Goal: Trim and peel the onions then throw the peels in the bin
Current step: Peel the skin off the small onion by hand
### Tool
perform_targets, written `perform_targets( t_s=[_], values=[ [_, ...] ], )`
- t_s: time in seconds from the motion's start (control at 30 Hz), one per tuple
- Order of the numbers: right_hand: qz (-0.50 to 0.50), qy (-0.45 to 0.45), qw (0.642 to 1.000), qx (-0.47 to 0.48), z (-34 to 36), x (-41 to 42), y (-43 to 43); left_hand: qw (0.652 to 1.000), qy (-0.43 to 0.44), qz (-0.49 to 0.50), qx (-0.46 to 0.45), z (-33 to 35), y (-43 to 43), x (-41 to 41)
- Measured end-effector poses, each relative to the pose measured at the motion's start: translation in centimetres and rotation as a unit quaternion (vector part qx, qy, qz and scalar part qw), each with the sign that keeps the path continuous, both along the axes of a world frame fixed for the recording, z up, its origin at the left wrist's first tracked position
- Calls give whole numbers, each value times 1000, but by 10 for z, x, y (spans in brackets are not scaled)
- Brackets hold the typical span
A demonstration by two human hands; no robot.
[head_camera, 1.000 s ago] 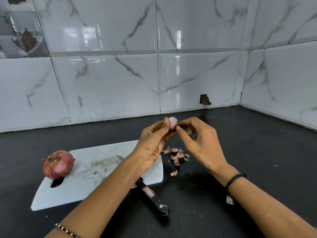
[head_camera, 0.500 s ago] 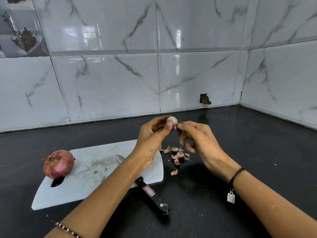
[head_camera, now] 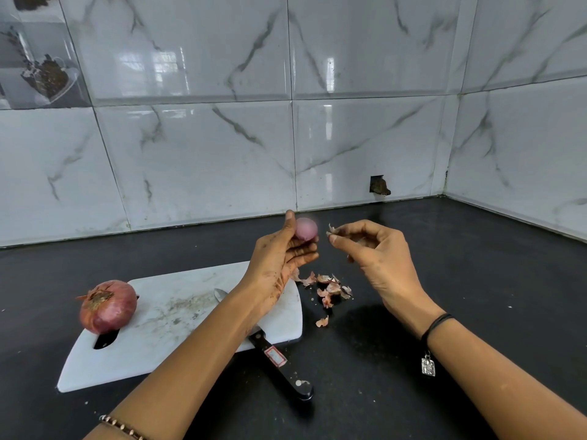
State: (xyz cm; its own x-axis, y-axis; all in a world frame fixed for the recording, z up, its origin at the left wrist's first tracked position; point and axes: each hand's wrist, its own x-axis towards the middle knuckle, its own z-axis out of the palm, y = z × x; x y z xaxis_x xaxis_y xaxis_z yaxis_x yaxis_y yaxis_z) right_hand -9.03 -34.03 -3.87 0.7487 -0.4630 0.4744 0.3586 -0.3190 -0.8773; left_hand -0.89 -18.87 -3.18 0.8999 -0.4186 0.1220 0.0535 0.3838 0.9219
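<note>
Both forearms come into my feed bare. Low at seven o'clock, the left wrist carries a slim beaded bracelet (head_camera: 122, 427), coppery and pale. At four o'clock, the right wrist wears a black cord band (head_camera: 437, 323), a small square silver charm (head_camera: 428, 366) hanging from it. Dark specks dot the back of the left hand (head_camera: 273, 268).

**Your tally: two onions, one knife, one board**

You have two onions: one small peeled onion (head_camera: 306, 229) in your left hand (head_camera: 279, 262) and one large unpeeled onion (head_camera: 108, 306). There is one white cutting board (head_camera: 178, 338) and one black-handled knife (head_camera: 279, 363).

For peel, count one pinched scrap (head_camera: 332, 229) between the fingers (head_camera: 341, 239) of your right hand (head_camera: 381, 262). On the counter (head_camera: 476, 265) there is one lone scrap (head_camera: 322, 321) and one cluster of peels (head_camera: 327, 289), its pieces too overlapped to number.

You wear two wristbands, a beaded bracelet (head_camera: 122, 427) and a black cord (head_camera: 436, 323), and the cord carries one charm (head_camera: 428, 366).
</note>
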Motion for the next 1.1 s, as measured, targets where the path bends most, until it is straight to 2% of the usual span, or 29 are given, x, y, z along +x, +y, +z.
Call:
perform_targets(
  t_s=[0.37,0.5,0.63,0.73,0.97,1.1],
  values=[
    [-4,13,993,-115,-3,-4,7,1000,18,-3,1,4,0,-3],
    [-27,-20,994,-101,-1,-2,4,999,26,-9,-16,5,-1,-4],
    [8,-29,998,-59,0,-4,7,999,27,-14,-21,5,-1,-5],
    [19,-19,997,-78,1,-5,10,999,11,-29,-18,4,-1,-5],
    [12,-12,997,-77,-1,-3,9,996,-42,-67,32,2,-7,-12],
    [68,-6,997,-41,-3,-3,8,994,-76,-60,56,4,-3,-10]
  ],
)
